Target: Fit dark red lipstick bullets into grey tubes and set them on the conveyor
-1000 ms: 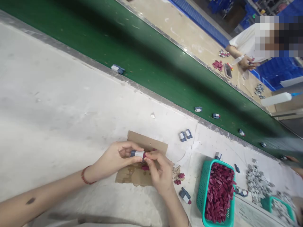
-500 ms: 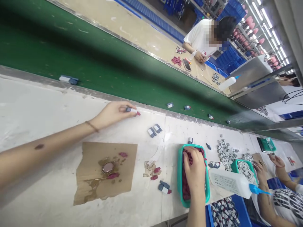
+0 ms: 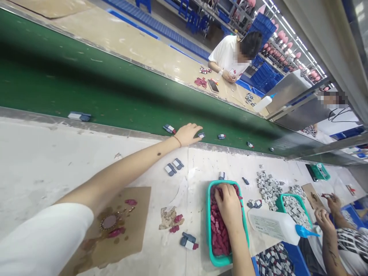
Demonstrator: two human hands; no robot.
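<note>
Left grip (image 3: 188, 134) lies spread and empty at the belt (image 3: 120, 97) edge, a small part (image 3: 201, 135) just beyond its fingertips; right grip (image 3: 228, 205) is buried in the basket (image 3: 211, 257) of red pieces (image 3: 218, 237), closure hidden.

- Bright, even overhead light; I see ceiling strip lamps (image 3: 290, 28) glaring at top right.
- Soft shadow band along the green belt (image 3: 115, 92), far edge side.
- Strong wide-angle bend: belt and white bench (image 3: 43, 161) edges tilt and curve twd the corners.
- Near sleeve (image 3: 43, 241) soft, slightly out of focus; bkgd racks hazy.
</note>
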